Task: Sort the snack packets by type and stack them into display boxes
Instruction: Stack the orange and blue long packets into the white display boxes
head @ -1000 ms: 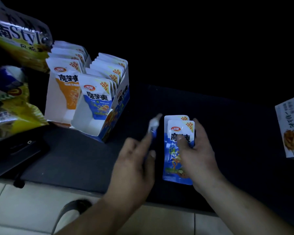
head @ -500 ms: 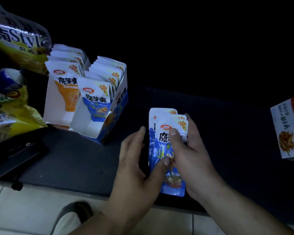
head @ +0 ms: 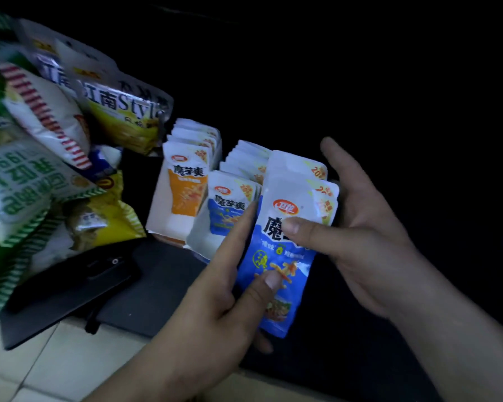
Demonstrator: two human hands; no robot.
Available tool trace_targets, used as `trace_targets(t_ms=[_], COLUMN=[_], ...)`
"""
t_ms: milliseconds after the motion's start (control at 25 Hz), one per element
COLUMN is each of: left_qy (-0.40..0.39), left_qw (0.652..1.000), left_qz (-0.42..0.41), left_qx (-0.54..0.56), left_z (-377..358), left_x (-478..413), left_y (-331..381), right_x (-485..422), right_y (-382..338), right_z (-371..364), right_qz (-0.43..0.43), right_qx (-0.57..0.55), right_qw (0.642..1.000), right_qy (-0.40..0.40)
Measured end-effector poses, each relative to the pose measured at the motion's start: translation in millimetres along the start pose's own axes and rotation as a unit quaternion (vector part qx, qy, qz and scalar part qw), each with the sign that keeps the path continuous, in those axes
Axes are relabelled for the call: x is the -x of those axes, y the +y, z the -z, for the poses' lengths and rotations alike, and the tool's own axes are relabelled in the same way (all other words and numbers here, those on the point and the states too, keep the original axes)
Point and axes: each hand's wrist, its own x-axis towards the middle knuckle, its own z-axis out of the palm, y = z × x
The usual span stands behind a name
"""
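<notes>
A small fanned stack of blue-and-white snack packets [head: 288, 227] stands upright between both hands. My right hand [head: 369, 236] grips the stack from the right, thumb across the front. My left hand [head: 224, 285] holds its left edge, thumb pressed on the lower front. Just behind and left stands the blue display box [head: 198, 242] with a row of blue packets [head: 230, 204] upright in it. Left of that, a second box [head: 163, 216] holds a row of orange packets [head: 188, 181].
Large snack bags [head: 50, 146] are piled at the left on a dark counter [head: 145, 300]. A black flat object [head: 79, 277] lies below the bags. Pale floor tiles [head: 41, 364] show at the bottom left. The far side is dark.
The view has swung right, so boxes and bags sit nearer the centre. Both hands carried the stack of blue packets up and toward the blue display box. The orange box at right has left view.
</notes>
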Motion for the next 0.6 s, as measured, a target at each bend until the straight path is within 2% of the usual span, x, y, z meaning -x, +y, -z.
trace_targets(t_ms=[120,280,400,520,560,600], left_qy=[0.006,0.052,0.066,0.081,0.114,0.166], left_qw=[1.0,0.998,0.998,0.996,0.989,0.97], left_qz=[0.002,-0.011,-0.006,-0.038,-0.066,-0.094], left_qx=[0.01,0.04,0.002,-0.019,-0.061,-0.149], left_z=[27,56,69,75,79,85], left_x=[4,1,-5,-21,-27,-32], left_y=[3,-1,0,2,-2,-8], right_x=[-20,-24,-28,-37,-40,-44], right_y=[-15,-8,-7,-9,-9,-6], right_z=[-14,-42,-51,-56,-59,-62], right_qz=[-0.003,0.031,0.044,0.095,0.121,0.146], right_qx=[0.055,0.114,0.17,0.157,0.163,0.178], right_qw=[0.996,0.99,0.979,0.98,0.978,0.973], right_qy=[-0.067,-0.081,-0.108,-0.073,-0.05,-0.03])
